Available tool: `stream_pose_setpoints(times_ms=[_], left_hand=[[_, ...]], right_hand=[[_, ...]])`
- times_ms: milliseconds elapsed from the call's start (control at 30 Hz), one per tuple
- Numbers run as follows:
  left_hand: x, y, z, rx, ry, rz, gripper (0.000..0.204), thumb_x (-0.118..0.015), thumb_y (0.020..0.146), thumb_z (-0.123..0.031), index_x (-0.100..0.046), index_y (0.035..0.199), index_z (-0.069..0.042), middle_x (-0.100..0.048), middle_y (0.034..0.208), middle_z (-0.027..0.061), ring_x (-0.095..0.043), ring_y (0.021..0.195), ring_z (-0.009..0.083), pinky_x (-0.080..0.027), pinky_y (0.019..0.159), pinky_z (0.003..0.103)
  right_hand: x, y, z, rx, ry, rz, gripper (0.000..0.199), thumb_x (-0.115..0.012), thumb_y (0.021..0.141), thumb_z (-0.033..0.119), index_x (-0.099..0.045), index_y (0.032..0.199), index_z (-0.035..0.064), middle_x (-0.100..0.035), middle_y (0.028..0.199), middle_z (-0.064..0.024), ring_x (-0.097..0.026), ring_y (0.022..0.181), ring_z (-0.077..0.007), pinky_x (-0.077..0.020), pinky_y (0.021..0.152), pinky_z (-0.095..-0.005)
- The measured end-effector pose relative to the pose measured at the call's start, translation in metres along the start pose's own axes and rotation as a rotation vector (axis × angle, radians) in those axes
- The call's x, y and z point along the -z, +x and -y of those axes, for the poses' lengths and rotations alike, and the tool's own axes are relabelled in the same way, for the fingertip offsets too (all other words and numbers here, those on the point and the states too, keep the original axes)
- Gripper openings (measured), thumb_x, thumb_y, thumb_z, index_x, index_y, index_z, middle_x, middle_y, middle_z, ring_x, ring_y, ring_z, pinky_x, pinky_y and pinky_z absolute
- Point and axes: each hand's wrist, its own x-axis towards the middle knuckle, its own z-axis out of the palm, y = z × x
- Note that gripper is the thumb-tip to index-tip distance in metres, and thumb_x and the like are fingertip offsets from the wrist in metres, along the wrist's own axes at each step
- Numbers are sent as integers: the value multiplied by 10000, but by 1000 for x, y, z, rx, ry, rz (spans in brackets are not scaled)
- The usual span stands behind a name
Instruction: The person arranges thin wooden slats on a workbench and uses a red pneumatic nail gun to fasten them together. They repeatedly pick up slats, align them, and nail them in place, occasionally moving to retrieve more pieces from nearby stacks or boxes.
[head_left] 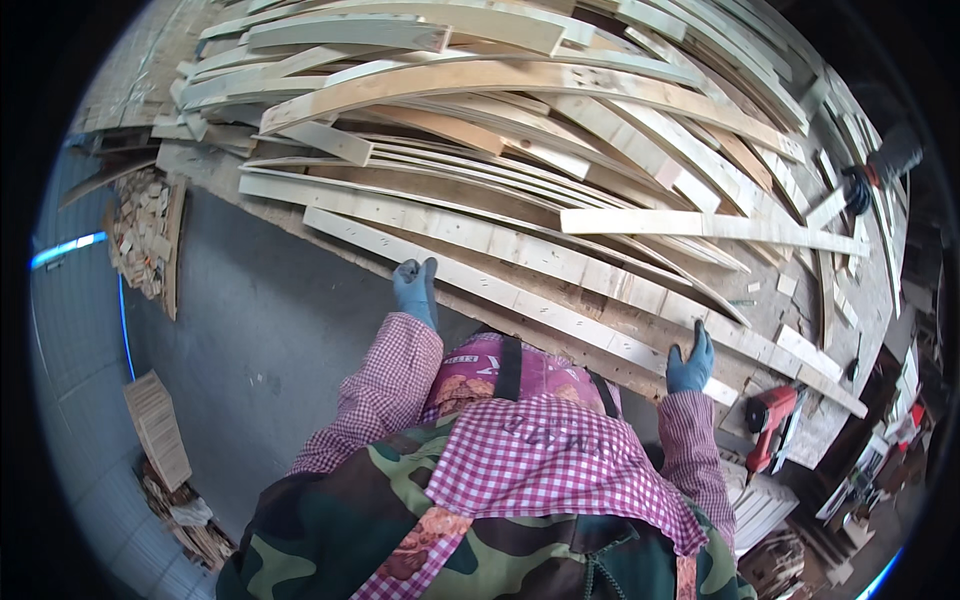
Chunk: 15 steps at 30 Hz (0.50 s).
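A long pale wooden strip (520,300) with small dark marks lies along the near edge of the workbench, slanting down to the right. My left hand (415,293), in a blue-grey glove, is at its near edge toward the left end. The fingers there are bent, with a gap between them and the thumb. Near the strip's right end, my right hand (690,365), gloved alike, has its thumb and fingers spread. Just beyond lies a longer wooden board (590,268), roughly parallel. A red nail gun (768,425) rests right of my right hand.
Many curved and straight wooden pieces (540,75) are heaped across the bench (840,385). A short pale board (640,222) lies across others. Wood offcuts (145,235) fill a container at the left. A dark tool (885,165) stands at the far right.
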Motion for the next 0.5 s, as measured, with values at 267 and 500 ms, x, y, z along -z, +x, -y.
stream_pose_setpoints(times_ms=[267,500], left_hand=[[-1,-3,-24,90,-29,120,338,-642,866,-135,-516,1178,-164,-574,1047,-12,-562,975,132,-450,892,338],[-14,-2,-40,121,-18,177,447,-622,874,-112,-484,1292,-193,-486,1203,54,-532,1069,189,-448,951,372]], right_hand=[[-4,50,94,38,-9,-1,692,-715,753,117,-421,1378,163,-482,1337,-119,-410,1265,-309,-327,1070,-412],[-3,70,95,18,-115,86,664,-734,741,211,-458,1346,215,-473,1325,-125,-422,1244,-306,-344,1054,-415]])
